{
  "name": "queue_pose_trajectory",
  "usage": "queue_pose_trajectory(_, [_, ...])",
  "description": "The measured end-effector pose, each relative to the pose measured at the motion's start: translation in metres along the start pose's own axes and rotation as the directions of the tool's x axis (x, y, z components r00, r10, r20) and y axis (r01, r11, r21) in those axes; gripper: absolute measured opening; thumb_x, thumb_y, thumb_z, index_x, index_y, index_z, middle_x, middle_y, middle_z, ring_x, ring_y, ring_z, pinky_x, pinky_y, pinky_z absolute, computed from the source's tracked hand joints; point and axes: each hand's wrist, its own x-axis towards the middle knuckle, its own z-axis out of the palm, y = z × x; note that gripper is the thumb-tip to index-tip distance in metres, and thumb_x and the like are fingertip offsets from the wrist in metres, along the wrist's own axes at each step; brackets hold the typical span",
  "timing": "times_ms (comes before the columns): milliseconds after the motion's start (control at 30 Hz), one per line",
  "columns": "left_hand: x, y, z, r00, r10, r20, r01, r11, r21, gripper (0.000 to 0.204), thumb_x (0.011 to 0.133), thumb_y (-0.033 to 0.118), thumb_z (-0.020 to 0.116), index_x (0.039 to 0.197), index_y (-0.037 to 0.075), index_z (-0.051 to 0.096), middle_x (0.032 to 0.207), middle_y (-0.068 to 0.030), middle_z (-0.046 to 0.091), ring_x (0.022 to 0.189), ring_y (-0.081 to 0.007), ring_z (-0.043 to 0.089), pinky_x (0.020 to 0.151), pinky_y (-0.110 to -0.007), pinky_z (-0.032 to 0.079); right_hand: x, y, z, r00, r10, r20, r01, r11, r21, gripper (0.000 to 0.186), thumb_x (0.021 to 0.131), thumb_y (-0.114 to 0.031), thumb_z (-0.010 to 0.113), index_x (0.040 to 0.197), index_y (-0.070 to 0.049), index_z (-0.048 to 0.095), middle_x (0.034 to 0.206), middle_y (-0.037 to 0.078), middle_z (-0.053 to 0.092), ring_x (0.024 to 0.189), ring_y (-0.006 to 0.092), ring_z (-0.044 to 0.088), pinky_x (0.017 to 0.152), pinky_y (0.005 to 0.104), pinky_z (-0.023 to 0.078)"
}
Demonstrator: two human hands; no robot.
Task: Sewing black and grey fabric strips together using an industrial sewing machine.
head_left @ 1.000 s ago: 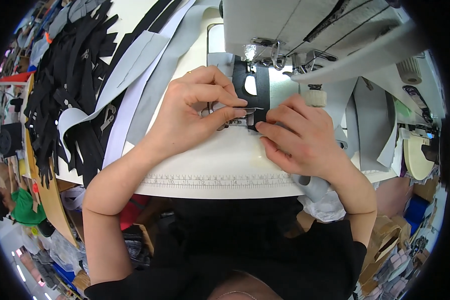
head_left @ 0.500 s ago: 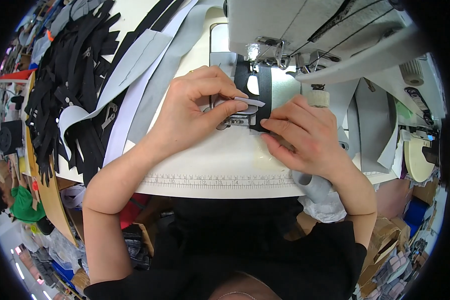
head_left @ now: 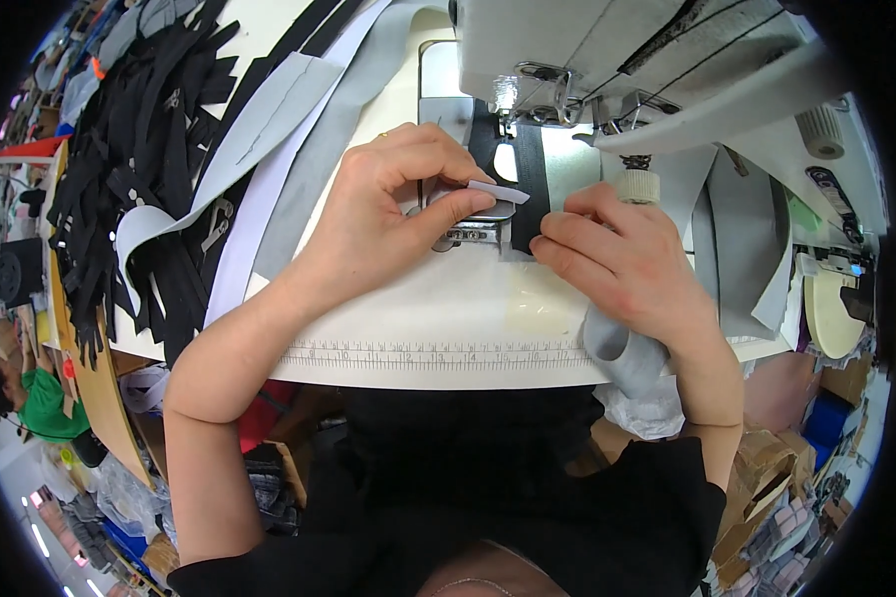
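Note:
At the sewing machine (head_left: 587,50), my left hand (head_left: 393,204) pinches a small folded pale grey fabric strip (head_left: 500,193) between thumb and fingers. This strip lies over a metal guide plate (head_left: 473,234), left of a black fabric strip (head_left: 532,184). The black strip runs flat under the needle and presser foot (head_left: 506,127). My right hand (head_left: 627,264) is closed at the near right edge of the black strip, its fingertips gripping it; the thumb is mostly hidden. A curled grey fabric piece (head_left: 632,363) hangs at the table edge below my right wrist.
Left of the machine lie a heap of black zipper strips (head_left: 159,129) and long grey and white fabric strips (head_left: 269,119). A printed ruler (head_left: 438,358) follows the table's front edge. More grey fabric (head_left: 742,239) lies at right. A person in green (head_left: 55,403) sits far left.
My right hand has shifted slightly right, and its fingers have drawn together, with the thumb tucked under. My left hand keeps its pinch almost in place; the pale strip now slants a little more.

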Motion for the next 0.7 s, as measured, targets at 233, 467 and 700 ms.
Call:
queue_pose_trajectory(233, [0.001, 0.003, 0.001, 1.000, -0.017, 0.001, 0.017, 1.000, 0.016, 0.010, 0.084, 0.000, 0.081, 0.093, 0.002, 0.077, 0.085, -0.0039, 0.067, 0.069, -0.0110, 0.056, 0.060, -0.026, 0.043, 0.004, -0.004, 0.012, 0.996, -0.055, -0.075, 0.054, 0.998, -0.017, 0.027, 0.067, -0.012, 0.071, 0.094, -0.009, 0.068, 0.105, -0.002, 0.067, 0.095, 0.0192, 0.065, 0.070, 0.0315, 0.051])
queue_pose_trajectory(467, [0.001, 0.002, -0.001, 0.999, -0.039, 0.013, 0.039, 0.998, -0.058, 0.014, 0.082, 0.001, 0.083, 0.095, 0.004, 0.079, 0.089, -0.0036, 0.069, 0.077, -0.0125, 0.062, 0.064, -0.027, 0.046, 0.000, -0.002, 0.013, 0.987, 0.109, -0.120, -0.083, 0.975, 0.205, 0.026, 0.074, -0.013, 0.079, 0.099, -0.009, 0.072, 0.104, 0.000, 0.070, 0.094, 0.0231, 0.066, 0.070, 0.0340, 0.053])
queue_pose_trajectory(700, [0.002, 0.000, -0.006, 0.998, 0.055, -0.009, -0.052, 0.974, 0.220, 0.019, 0.073, -0.001, 0.083, 0.089, 0.008, 0.081, 0.090, -0.0037, 0.072, 0.084, -0.0227, 0.065, 0.074, -0.034, 0.050, 0.003, 0.005, 0.020, 0.939, 0.313, -0.140, -0.282, 0.937, 0.204, 0.021, 0.078, -0.010, 0.077, 0.099, -0.008, 0.075, 0.105, 0.004, 0.072, 0.101, 0.0304, 0.065, 0.075, 0.0400, 0.056])
